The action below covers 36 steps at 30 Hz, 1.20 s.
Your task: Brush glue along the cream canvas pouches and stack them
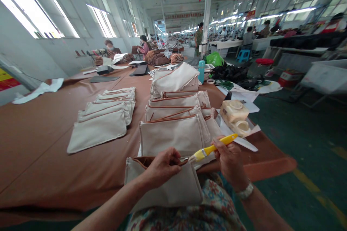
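Observation:
A cream pouch (173, 189) with a brown lining lies at the table's front edge, over my lap. My left hand (165, 166) pinches its upper edge near the opening. In my right hand (229, 157) is a brush with a yellow handle (210, 149); its bristle tip touches the pouch's top edge, just right of my left fingers. Directly behind stands a row of similar cream pouches (172, 133) with brown-edged tops. Another overlapping row of pouches (97, 130) lies flat to the left.
A whitish plastic container (234, 112) with a cut opening stands on the right edge of the brown-covered table (40, 155). Behind it are black material pieces (233, 74), a blue bottle (201, 71) and a green bag (215, 59). People sit farther back.

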Tool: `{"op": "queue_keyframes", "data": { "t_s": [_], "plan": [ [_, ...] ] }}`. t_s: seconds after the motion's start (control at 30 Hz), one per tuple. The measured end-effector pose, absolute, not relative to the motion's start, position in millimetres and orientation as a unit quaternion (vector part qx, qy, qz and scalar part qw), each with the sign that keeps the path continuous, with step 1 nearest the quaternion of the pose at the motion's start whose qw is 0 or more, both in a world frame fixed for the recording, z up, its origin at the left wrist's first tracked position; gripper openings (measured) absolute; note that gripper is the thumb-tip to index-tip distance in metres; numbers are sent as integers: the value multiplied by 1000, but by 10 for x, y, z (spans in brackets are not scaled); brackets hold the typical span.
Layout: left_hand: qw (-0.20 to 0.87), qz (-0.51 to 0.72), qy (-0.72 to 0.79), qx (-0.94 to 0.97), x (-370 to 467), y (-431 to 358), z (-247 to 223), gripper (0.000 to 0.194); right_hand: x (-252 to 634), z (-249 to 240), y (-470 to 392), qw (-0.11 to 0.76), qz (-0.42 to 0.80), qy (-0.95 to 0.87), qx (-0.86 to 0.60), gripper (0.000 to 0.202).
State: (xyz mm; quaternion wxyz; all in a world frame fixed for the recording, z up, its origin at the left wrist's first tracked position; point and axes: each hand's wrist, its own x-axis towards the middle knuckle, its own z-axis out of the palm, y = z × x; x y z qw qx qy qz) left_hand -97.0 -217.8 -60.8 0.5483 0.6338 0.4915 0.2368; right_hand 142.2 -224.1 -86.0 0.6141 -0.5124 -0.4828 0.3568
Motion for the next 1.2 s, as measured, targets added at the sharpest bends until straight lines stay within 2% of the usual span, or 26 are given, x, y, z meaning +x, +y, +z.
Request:
{"op": "queue_keyframes", "data": {
  "t_s": [0.13, 0.23, 0.33, 0.5, 0.63, 0.8, 0.97, 1.1, 1.2],
  "plan": [
    [523, 244, 512, 636, -940, -2217, -682, 19, 1393, -796, -2324, 605, 325, -512, -517, 41],
    [423, 244, 524, 698, -919, -2301, -730, 8, 1418, -671, -2380, 620, 263, -518, -528, 33],
    [333, 250, 505, 756, -890, -2399, -768, 6, 1388, -509, -2476, 624, 185, -571, -501, 20],
    [240, 279, 480, 797, -842, -2491, -820, 8, 1301, -386, -2575, 519, 160, -749, -379, 15],
    [181, 249, 470, 827, -832, -2524, -824, 14, 1431, -303, -2579, 464, 93, -792, -386, 11],
    [136, 240, 442, 854, -808, -2543, -786, 16, 1438, -236, -2636, 492, 125, -774, -380, 12],
    [56, 224, 396, 889, -818, -2602, -791, 26, 1449, -258, -2685, 448, 87, -809, -370, 13],
    [-18, 212, 307, 928, -850, -2671, -799, 17, 1501, -165, -2673, 499, 176, -744, -407, 15],
    [-69, 215, 246, 943, -861, -2710, -760, 15, 1513, -129, -2590, 472, 275, -730, -410, 22]
  ]
}}
